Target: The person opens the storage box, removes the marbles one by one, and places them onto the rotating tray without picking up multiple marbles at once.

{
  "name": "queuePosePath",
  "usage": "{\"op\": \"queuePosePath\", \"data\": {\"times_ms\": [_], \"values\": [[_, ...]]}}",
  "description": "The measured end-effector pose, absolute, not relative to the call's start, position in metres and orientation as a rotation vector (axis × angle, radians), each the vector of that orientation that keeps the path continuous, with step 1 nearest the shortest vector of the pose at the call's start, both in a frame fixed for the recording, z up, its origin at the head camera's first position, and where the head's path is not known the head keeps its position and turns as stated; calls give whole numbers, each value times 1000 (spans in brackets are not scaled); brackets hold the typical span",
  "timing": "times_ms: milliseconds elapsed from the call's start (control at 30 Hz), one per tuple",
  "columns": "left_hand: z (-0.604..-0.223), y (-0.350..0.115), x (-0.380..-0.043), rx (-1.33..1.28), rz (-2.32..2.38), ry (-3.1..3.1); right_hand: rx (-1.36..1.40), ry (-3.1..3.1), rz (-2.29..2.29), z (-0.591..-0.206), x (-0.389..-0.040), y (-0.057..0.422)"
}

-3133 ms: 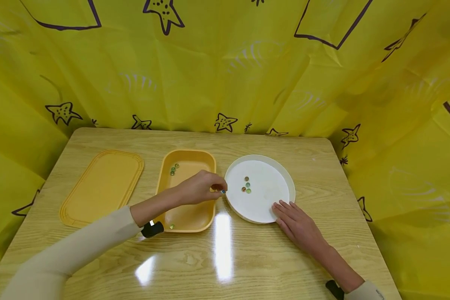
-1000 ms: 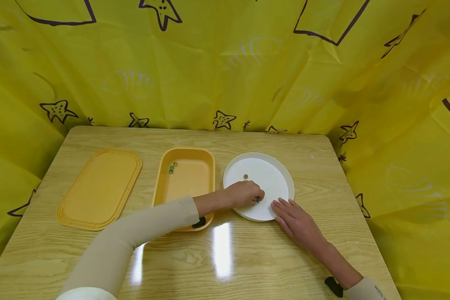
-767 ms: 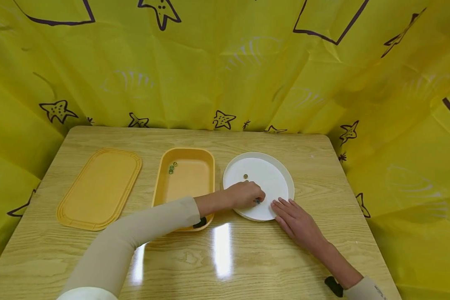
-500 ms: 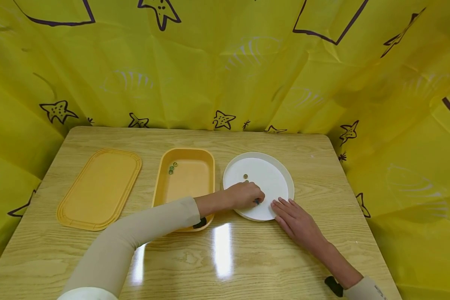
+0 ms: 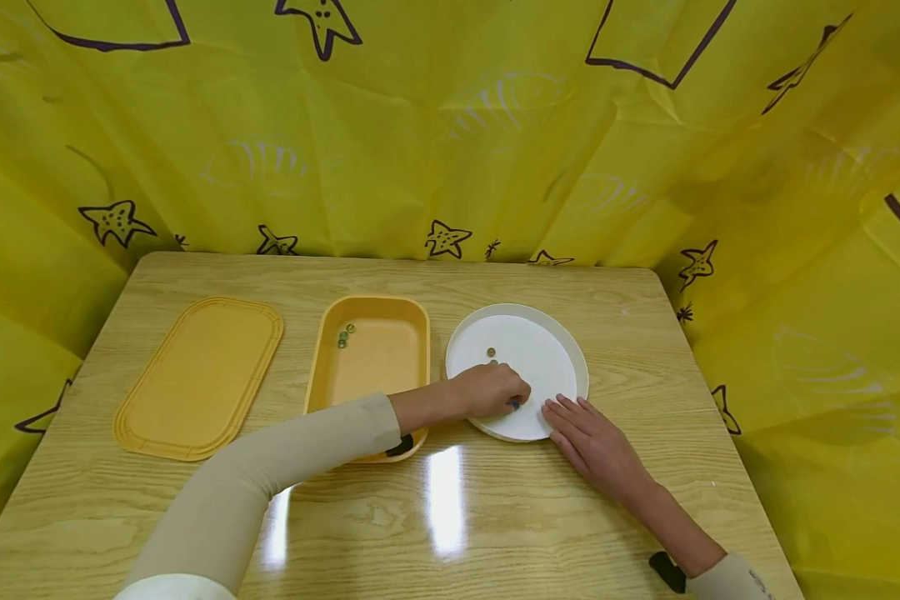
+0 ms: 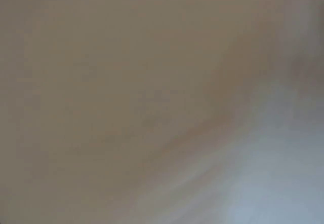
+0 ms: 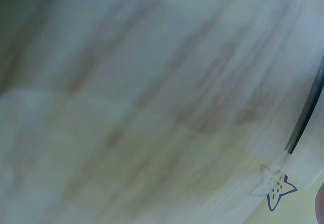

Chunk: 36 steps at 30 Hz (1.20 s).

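Note:
In the head view my left hand (image 5: 489, 390) is over the round white tray (image 5: 558, 354), its fingers curled and pinching a small blue marble (image 5: 514, 403) low over the tray floor. A brown marble (image 5: 491, 352) lies just behind the knuckles, and a greenish marble (image 5: 493, 362) peeks out beside them. Whatever else lies under this hand is hidden. My right hand (image 5: 596, 442) lies with straight fingers on the tray's near right rim. The left wrist view is a blur; in the right wrist view, wood grain and a pale rim show.
Left of the tray stands a deep orange bin (image 5: 375, 307), with several green marbles (image 5: 343, 337) in its back left corner. My left forearm crosses its front part. Farther left lies a flat orange lid (image 5: 198, 379) on the wooden table (image 5: 540, 525). Yellow curtains (image 5: 390, 150) hang behind.
Over three seconds, my left hand has carried the blue marble rightward from beside the bin to over the white tray, covering marbles there. It has since stayed nearly still; the right hand has not moved.

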<state>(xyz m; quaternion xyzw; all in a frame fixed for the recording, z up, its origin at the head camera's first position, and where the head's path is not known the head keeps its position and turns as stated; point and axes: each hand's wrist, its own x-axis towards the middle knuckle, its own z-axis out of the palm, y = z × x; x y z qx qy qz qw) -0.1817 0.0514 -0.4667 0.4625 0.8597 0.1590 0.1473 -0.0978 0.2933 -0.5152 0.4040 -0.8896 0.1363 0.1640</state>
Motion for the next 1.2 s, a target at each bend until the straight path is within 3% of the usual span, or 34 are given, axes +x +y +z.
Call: {"op": "queuePosePath", "data": {"times_ms": [1200], "values": [[-460, 50, -183, 1273, 491, 2473, 1142, -2551, 407, -513, -96, 292]]}}
